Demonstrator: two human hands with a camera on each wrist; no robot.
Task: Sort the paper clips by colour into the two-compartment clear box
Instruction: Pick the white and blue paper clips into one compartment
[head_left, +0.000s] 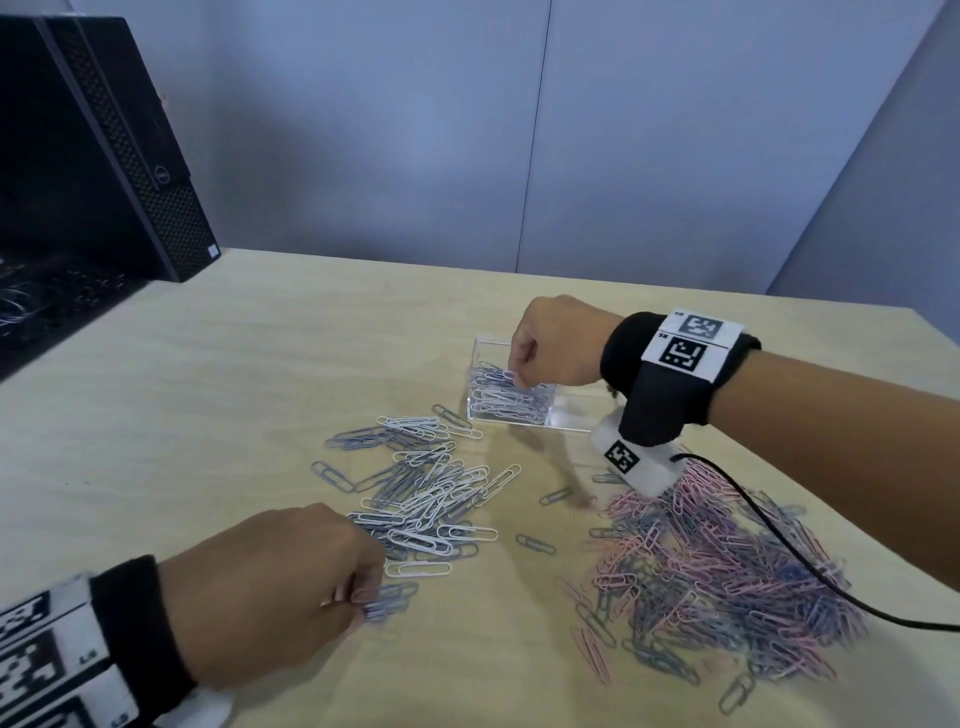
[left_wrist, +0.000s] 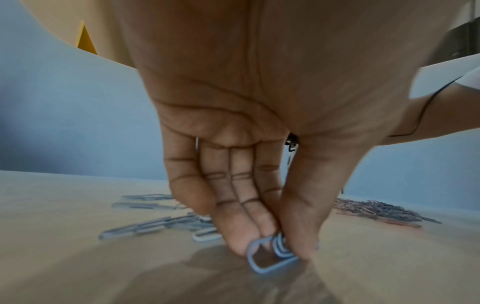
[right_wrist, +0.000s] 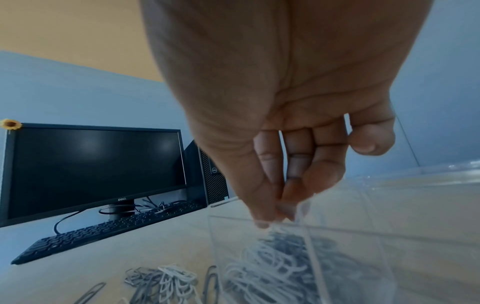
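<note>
The clear box (head_left: 569, 415) stands at mid-table. Its left compartment is heaped with white and blue-grey clips (head_left: 506, 397); the right one looks bare. My right hand (head_left: 517, 376) hovers over the left compartment, fingertips together, pinching pale clips at the rim of the box (right_wrist: 363, 236); the right wrist view shows those fingertips (right_wrist: 262, 221) just above the heap. My left hand (head_left: 363, 603) pinches a small bundle of blue-grey clips (left_wrist: 272, 259) against the table. A white and blue-grey pile (head_left: 426, 493) lies in the middle, and a pink and blue-grey pile (head_left: 727, 571) at the right.
A black computer tower (head_left: 104, 145) and a keyboard (head_left: 36, 312) occupy the far left; a dark monitor (right_wrist: 96, 168) stands there too. The wrist camera's black cable (head_left: 779, 545) trails over the pink pile. Stray clips (head_left: 535, 543) lie between the piles.
</note>
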